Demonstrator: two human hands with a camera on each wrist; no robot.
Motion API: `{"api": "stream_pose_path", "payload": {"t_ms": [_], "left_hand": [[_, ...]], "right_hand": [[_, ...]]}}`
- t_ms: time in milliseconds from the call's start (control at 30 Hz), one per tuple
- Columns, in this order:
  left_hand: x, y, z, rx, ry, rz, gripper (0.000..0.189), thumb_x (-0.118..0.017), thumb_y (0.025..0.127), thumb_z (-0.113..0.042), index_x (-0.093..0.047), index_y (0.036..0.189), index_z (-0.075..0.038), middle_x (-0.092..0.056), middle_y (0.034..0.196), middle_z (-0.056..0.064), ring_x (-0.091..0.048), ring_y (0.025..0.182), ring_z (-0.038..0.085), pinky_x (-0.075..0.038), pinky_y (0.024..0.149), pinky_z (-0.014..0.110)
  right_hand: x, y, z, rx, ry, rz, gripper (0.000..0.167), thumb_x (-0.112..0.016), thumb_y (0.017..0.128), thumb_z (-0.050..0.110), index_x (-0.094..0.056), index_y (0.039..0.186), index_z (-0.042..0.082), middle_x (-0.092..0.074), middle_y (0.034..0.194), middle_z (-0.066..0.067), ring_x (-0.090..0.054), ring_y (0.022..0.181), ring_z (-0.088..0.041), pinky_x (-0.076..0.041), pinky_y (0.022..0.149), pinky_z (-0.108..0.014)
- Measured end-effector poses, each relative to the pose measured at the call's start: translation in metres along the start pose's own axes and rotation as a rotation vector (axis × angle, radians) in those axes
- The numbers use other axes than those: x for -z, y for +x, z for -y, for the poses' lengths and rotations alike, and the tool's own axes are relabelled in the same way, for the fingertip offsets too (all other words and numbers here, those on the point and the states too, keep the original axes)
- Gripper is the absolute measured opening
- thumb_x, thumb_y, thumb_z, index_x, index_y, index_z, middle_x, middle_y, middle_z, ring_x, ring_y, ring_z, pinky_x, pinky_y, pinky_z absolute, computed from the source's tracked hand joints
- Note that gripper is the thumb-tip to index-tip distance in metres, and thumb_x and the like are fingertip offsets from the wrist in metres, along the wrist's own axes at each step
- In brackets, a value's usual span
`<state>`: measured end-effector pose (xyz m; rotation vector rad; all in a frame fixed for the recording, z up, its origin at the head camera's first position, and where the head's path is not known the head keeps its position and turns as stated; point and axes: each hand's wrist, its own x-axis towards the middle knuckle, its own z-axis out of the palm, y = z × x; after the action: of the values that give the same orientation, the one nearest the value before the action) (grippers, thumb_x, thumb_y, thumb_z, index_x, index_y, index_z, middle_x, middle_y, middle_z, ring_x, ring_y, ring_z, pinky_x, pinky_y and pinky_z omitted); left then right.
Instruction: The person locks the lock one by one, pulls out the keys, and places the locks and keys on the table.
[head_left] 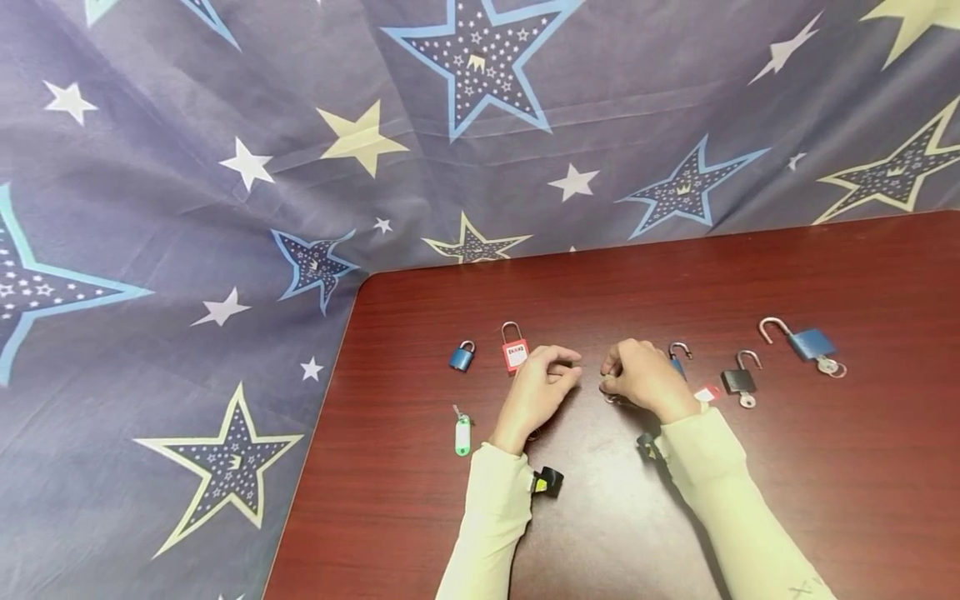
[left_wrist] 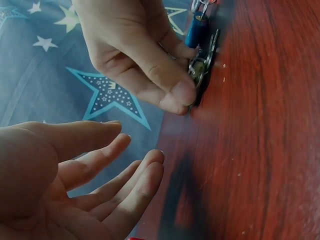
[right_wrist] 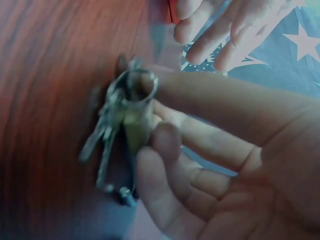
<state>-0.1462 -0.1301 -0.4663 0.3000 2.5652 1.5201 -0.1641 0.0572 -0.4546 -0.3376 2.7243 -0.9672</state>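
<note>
My right hand [head_left: 645,375] pinches a small padlock [right_wrist: 135,127] between thumb and fingers, just over the table. A metal ring and keys [right_wrist: 95,135] hang on it; blur hides the finer detail. To its left, my left hand [head_left: 536,392] holds nothing, its fingers loosely bent and pointing toward the right hand. Behind the left hand lies a red padlock [head_left: 516,353] with a white label. A blue padlock [head_left: 677,367] with a raised shackle sits beyond the right hand, partly hidden by it. Near the right wrist is a red and white tag [head_left: 707,393].
At left on the dark red table [head_left: 600,292] lie a small blue padlock [head_left: 461,359] and a green key tag [head_left: 462,435]. Further right are a black padlock [head_left: 738,382] and a larger blue padlock [head_left: 812,343], both unlocked with keys. A star-patterned cloth [head_left: 525,192] borders the table.
</note>
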Motion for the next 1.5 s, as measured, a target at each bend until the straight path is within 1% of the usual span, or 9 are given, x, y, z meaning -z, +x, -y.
{"api": "stream_pose_path", "payload": {"t_ms": [200,433,600,733,833,900,1133,1333,1500], "left_hand": [[0.0,0.001,0.0,0.009,0.012,0.016,0.022,-0.065,0.096,-0.012,-0.068,0.116,-0.002,-0.063,0.113,0.013,-0.071,0.093,0.017,-0.055,0.078,0.018],[-0.004,0.002,0.001,-0.01,0.045,0.07,0.02,-0.063,0.097,-0.014,-0.069,0.114,-0.005,-0.074,0.102,0.008,-0.071,0.09,0.01,-0.055,0.078,0.018],[-0.007,0.002,0.001,-0.026,0.023,0.104,0.019,-0.062,0.098,-0.011,-0.067,0.115,-0.004,-0.074,0.099,0.009,-0.073,0.088,0.015,-0.055,0.076,0.018],[-0.007,0.001,0.001,-0.008,-0.015,0.109,0.021,-0.063,0.097,-0.008,-0.065,0.118,-0.003,-0.074,0.103,0.011,-0.073,0.089,0.018,-0.055,0.076,0.018],[-0.007,0.0,0.002,0.019,-0.071,0.126,0.027,-0.064,0.095,-0.004,-0.06,0.123,-0.002,-0.072,0.109,0.014,-0.073,0.094,0.021,-0.056,0.077,0.02],[-0.008,0.0,0.002,0.041,-0.152,0.145,0.032,-0.061,0.095,0.001,-0.055,0.127,0.001,-0.07,0.112,0.019,-0.072,0.096,0.029,-0.058,0.078,0.024],[-0.012,0.005,0.004,0.081,-0.415,0.19,0.035,-0.036,0.104,0.002,-0.041,0.139,0.009,-0.065,0.116,0.033,-0.068,0.098,0.047,-0.06,0.082,0.038],[-0.012,0.007,0.006,0.107,-0.539,0.092,0.034,-0.041,0.105,-0.002,-0.045,0.137,0.011,-0.065,0.116,0.035,-0.066,0.099,0.049,-0.06,0.082,0.041],[-0.013,0.009,0.009,0.109,-0.6,0.019,0.032,-0.046,0.104,-0.002,-0.049,0.133,0.012,-0.065,0.115,0.033,-0.071,0.093,0.037,-0.06,0.082,0.041]], "right_hand": [[-0.002,0.002,-0.001,0.031,0.011,-0.033,0.007,-0.072,0.077,0.009,-0.075,0.084,0.006,-0.072,0.075,-0.002,-0.067,0.072,-0.021,-0.054,0.068,-0.042],[-0.004,0.003,0.0,0.078,0.096,-0.035,0.011,-0.069,0.081,0.008,-0.076,0.089,0.004,-0.07,0.073,0.0,-0.061,0.067,-0.012,-0.05,0.064,-0.03],[-0.001,0.003,0.001,0.106,0.159,-0.028,0.015,-0.068,0.081,0.008,-0.074,0.093,0.0,-0.07,0.073,-0.002,-0.061,0.067,-0.011,-0.05,0.065,-0.028],[0.001,0.004,0.0,0.11,0.208,-0.018,0.017,-0.068,0.082,0.008,-0.074,0.095,-0.002,-0.071,0.075,-0.003,-0.063,0.068,-0.011,-0.051,0.065,-0.029],[0.003,0.004,0.0,0.108,0.254,-0.035,0.017,-0.07,0.084,0.009,-0.074,0.097,-0.001,-0.073,0.077,-0.006,-0.065,0.069,-0.012,-0.051,0.066,-0.028],[0.004,0.004,0.001,0.111,0.297,-0.052,0.018,-0.071,0.085,0.009,-0.074,0.099,-0.002,-0.074,0.081,-0.008,-0.067,0.071,-0.013,-0.052,0.068,-0.027],[0.005,0.003,0.008,0.135,0.466,-0.072,0.028,-0.066,0.094,0.007,-0.066,0.115,-0.01,-0.073,0.096,-0.019,-0.071,0.084,-0.023,-0.054,0.072,-0.019],[0.003,0.004,0.01,0.185,0.495,-0.091,0.026,-0.065,0.095,0.006,-0.065,0.117,-0.008,-0.071,0.103,-0.02,-0.07,0.091,-0.026,-0.054,0.078,-0.018],[0.003,0.005,0.01,0.229,0.516,-0.071,0.025,-0.066,0.094,0.005,-0.065,0.117,-0.006,-0.069,0.103,-0.018,-0.069,0.091,-0.027,-0.055,0.078,-0.02]]}}
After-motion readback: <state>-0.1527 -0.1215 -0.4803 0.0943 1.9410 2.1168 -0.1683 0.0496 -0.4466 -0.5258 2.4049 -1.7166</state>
